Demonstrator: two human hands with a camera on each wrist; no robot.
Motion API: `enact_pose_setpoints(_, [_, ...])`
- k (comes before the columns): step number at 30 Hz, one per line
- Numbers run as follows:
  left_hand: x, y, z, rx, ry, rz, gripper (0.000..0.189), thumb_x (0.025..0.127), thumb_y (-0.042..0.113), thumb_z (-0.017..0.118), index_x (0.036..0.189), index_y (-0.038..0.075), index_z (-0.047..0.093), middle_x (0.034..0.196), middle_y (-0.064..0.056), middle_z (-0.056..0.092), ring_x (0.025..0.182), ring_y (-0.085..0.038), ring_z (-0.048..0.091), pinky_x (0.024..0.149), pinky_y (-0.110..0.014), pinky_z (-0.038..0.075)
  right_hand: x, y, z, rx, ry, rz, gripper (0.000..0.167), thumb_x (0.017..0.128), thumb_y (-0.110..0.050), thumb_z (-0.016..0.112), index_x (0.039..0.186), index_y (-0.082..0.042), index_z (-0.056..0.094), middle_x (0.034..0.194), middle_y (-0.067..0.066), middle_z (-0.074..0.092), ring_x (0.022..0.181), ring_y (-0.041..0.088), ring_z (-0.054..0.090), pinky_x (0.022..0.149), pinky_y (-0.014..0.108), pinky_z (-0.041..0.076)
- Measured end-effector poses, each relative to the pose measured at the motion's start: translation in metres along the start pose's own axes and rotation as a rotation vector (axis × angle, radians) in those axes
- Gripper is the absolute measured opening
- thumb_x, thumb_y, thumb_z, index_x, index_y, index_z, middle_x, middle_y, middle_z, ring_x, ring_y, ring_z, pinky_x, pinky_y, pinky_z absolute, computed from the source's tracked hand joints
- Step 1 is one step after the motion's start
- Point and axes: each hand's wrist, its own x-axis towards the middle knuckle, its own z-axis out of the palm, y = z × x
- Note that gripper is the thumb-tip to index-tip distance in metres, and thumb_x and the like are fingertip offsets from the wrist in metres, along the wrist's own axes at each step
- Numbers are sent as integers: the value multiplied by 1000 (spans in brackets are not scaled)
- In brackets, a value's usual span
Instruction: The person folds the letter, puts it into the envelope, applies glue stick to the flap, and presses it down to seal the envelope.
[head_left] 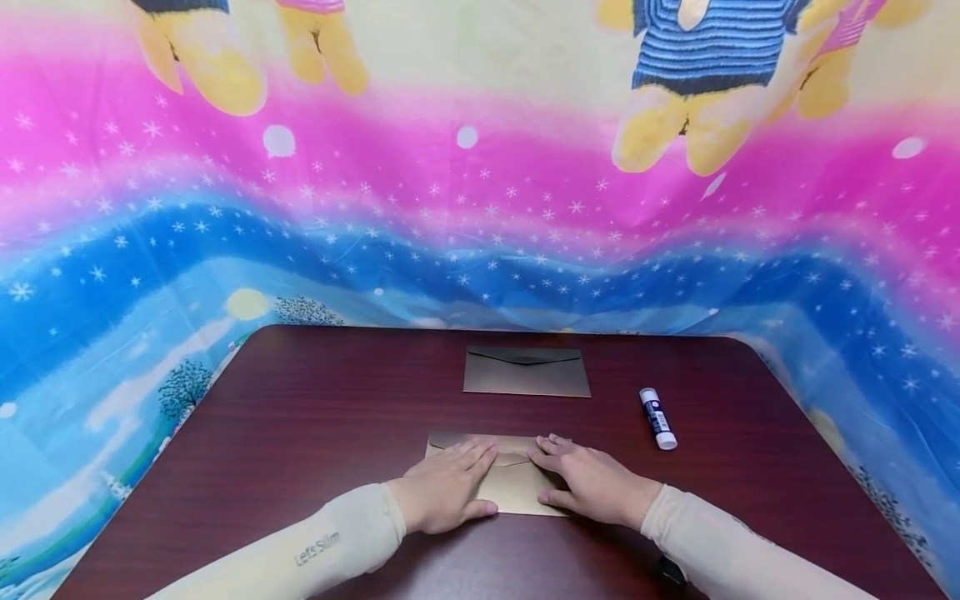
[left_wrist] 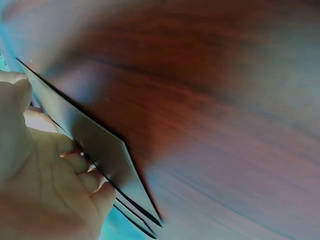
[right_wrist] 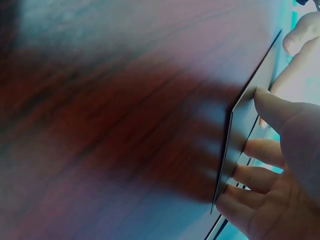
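Note:
A gold envelope [head_left: 517,492] lies flat on the table near its front edge, its pointed flap on the far side folded down. My left hand [head_left: 448,487] rests on the envelope's left part, fingers stretched over the flap and thumb near the front edge. On the right part lies my right hand [head_left: 596,482], fingertips at the flap and thumb toward the near edge. Both wrist views show the fingers laid along the envelope [left_wrist: 97,145] from above, with the palms raised off it. In the right wrist view the fingertips touch the same envelope [right_wrist: 240,125].
A second, darker-looking envelope [head_left: 525,379] lies farther back, flap side up. To the right stands out a glue stick [head_left: 658,419] with a white cap, lying on its side. The dark red wooden table [head_left: 322,400] ends at a printed cloth [head_left: 420,200] hung behind it.

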Motion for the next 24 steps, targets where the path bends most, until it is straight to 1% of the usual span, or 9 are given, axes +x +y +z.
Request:
enact_pose_setpoints(4, [-6, -5, -1, -64, -12, -23, 72, 104, 54, 41, 158, 6, 32, 167, -9, 29, 154, -24, 30, 125, -40, 28, 1, 0, 0, 26, -22, 16, 60, 94, -40, 69, 144, -9, 56, 154, 19, 48, 144, 39, 44, 110, 54, 44])
enact_pose_setpoints(8, [-13, -10, -1, -89, -14, -36, 71, 105, 51, 42, 157, 4, 32, 166, -11, 30, 154, -26, 31, 124, -41, 29, 0, 1, 0, 40, -33, 29, 60, 95, -41, 69, 145, -11, 56, 156, 17, 47, 146, 38, 43, 112, 54, 43])
enact_pose_setpoints(16, [-23, -20, 1, -72, -3, -30, 70, 105, 45, 47, 156, 1, 32, 166, -13, 29, 154, -28, 30, 124, -43, 29, -3, 3, 0, 59, -19, 22, 59, 95, -37, 68, 145, -10, 55, 156, 17, 46, 147, 37, 42, 114, 54, 41])
enact_pose_setpoints(21, [-26, -21, 2, -39, 3, -18, 66, 106, 39, 48, 156, 0, 31, 166, -14, 29, 154, -28, 29, 124, -43, 29, -3, 2, -1, 57, -9, 10, 59, 95, -35, 68, 144, -7, 55, 155, 20, 46, 146, 40, 42, 113, 56, 41])
enact_pose_setpoints(24, [-27, -21, 2, -28, 14, -10, 65, 105, 37, 49, 156, -1, 32, 165, -15, 31, 154, -29, 31, 124, -43, 30, -3, -1, -2, 60, -8, 17, 60, 94, -36, 68, 144, -6, 56, 154, 22, 46, 145, 42, 42, 113, 57, 41])
